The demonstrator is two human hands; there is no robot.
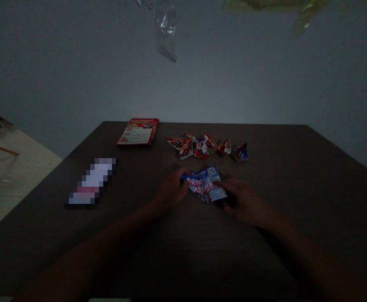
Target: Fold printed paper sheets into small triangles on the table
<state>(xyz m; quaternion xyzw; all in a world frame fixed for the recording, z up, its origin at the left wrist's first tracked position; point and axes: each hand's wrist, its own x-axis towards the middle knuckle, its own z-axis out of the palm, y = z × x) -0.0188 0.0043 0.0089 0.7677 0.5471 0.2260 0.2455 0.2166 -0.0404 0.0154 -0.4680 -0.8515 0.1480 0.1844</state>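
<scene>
A folded blue leaflet (pixel 206 184) with white and red print lies on the dark wooden table (pixel 297 176). My left hand (pixel 170 191) pinches its left edge with curled fingers. My right hand (pixel 245 201) presses and grips its right corner, fingers closed on the paper. Just beyond the leaflet sits a cluster of several small folded paper shapes (pixel 207 147), red, white and blue. The scene is dim.
A stack of red leaflets (pixel 138 131) lies at the table's far left. A blurred-out flat object (pixel 92 182) rests on the left side. A grey wall rises behind the table, with clear plastic (pixel 166 31) hanging above. Pale floor (pixel 10 167) shows at left.
</scene>
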